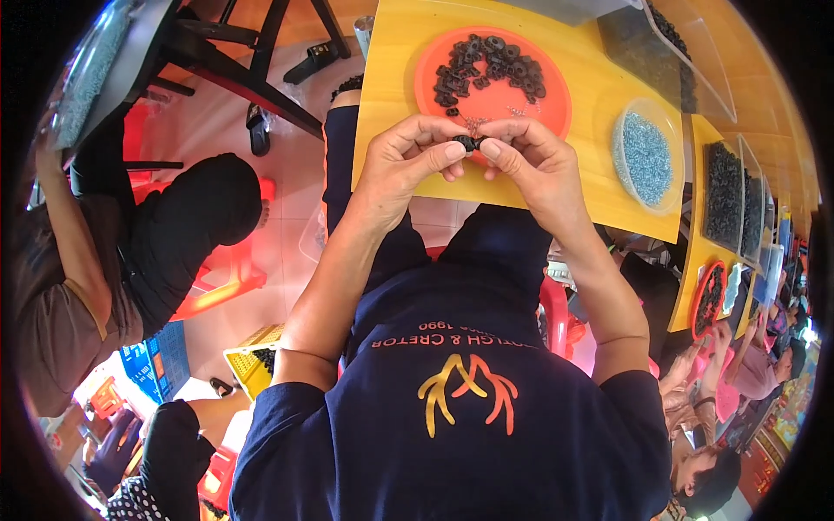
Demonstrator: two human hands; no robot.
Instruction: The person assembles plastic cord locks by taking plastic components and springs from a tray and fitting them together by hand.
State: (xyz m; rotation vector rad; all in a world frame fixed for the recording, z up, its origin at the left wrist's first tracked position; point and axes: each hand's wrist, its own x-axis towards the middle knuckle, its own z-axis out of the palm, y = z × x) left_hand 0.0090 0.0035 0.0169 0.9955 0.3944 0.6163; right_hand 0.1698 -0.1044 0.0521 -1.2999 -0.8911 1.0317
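Head view: the left hand (404, 165) and right hand (534, 161) meet over the near part of an orange plate, each with thumb and forefinger pinched on a small black part (469, 142), the other fingers curled loosely. Whether it is one part or two pressed together cannot be told. It looks light and fairly stiff, probably plastic or rubber; its rounded surface could slip, so fingertip holds on opposite sides seem best. Just beyond the fingers, a few tiny clear bits (524, 111) lie on the orange plate (556, 104); they look easy to flick away. Farther up it sits a loose heap of black pieces (499, 61). The yellow table (391, 69) ends close below the hands, so anything dropped toward the lap could miss it. Open room lies left of the plate and in the strip at its right, before the round tub (618, 152) of bluish pieces (647, 161). Beyond that, a clear bin (721, 87) walls off the far right.
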